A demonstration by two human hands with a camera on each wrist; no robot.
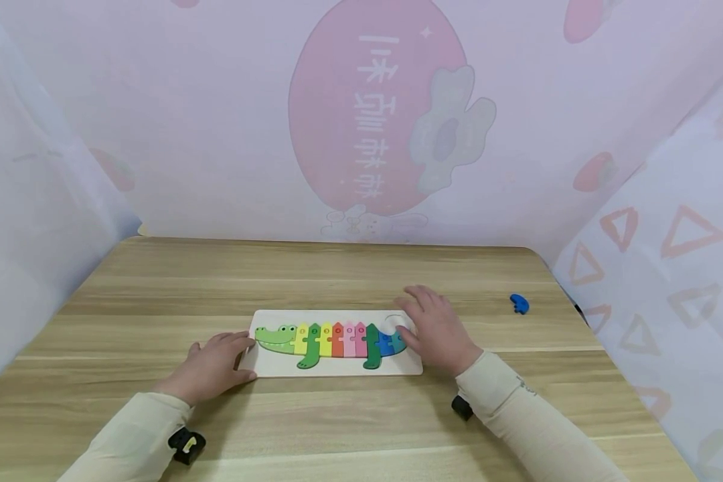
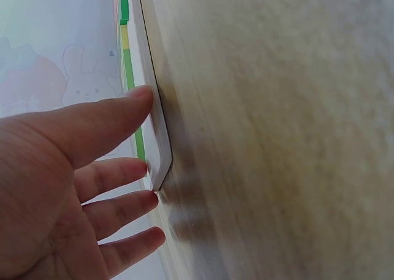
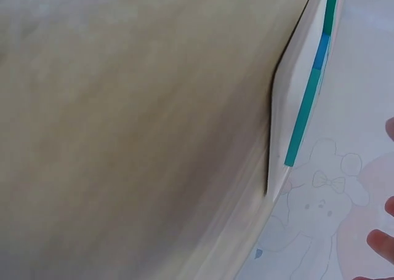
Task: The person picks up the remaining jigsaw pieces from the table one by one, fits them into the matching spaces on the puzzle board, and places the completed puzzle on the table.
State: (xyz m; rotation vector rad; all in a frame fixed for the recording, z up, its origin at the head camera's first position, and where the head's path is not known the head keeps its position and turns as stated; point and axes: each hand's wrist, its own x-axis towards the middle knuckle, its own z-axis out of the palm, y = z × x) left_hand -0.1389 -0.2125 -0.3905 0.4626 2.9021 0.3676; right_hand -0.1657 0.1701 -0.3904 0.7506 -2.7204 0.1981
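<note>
A pale wooden puzzle board (image 1: pixel 337 369) lies flat on the table, filled with a crocodile made of coloured pieces (image 1: pixel 337 341). Its light green head points left. Near the right end, an uncovered tail-shaped recess (image 1: pixel 391 323) shows above the teal piece (image 3: pixel 303 120). My left hand (image 1: pixel 213 365) is at the board's left end, thumb and fingers spread; in the left wrist view the thumb tip touches the board's edge. My right hand (image 1: pixel 436 331) is over the right end, fingers apart and holding nothing visible. A loose blue piece (image 1: pixel 519 303) lies to its right.
The wood-grain table (image 1: pixel 313 428) has a rounded back edge. Behind it hangs a printed pink-white cloth (image 1: pixel 229 134), with side cloths at left and right. A black wrist camera (image 1: pixel 187 446) sits at the left cuff, another (image 1: pixel 461 407) at the right cuff.
</note>
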